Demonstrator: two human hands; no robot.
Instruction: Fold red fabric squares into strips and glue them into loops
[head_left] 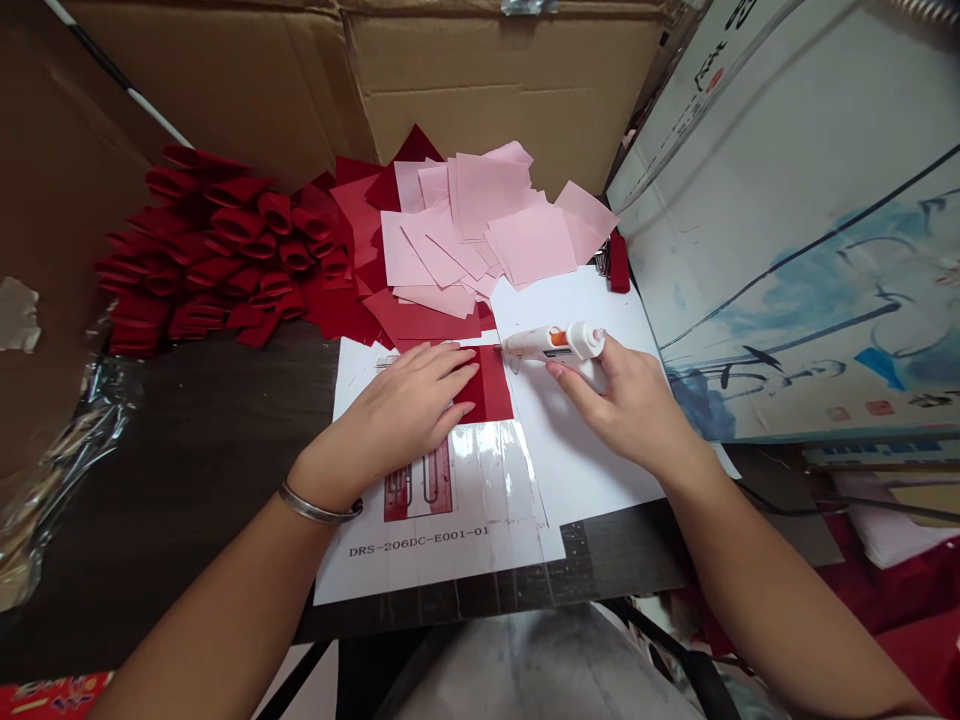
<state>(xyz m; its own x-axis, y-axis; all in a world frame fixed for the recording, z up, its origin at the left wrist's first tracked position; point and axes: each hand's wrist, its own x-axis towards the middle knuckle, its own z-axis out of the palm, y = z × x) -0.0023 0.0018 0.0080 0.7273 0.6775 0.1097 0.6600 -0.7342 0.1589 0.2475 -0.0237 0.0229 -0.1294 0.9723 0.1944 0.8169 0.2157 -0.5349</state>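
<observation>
the left forearm and right forearm are reaching in from the bottom of the view, a metal bangle circling the left wrist. the left hand is lying flat, its fingers open and pressing on a red felt square, which is resting on a glossy template sheet on the dark table. the right hand is holding a white mini glue gun, its fingers curled around the body. steady, even pressure seems wise, with the nozzle kept clear of the left fingertips. the nozzle tip is hard to make out, and the left hand is hiding part of the square. rolled red felt pieces and pink paper squares are lying in heaps beyond.
</observation>
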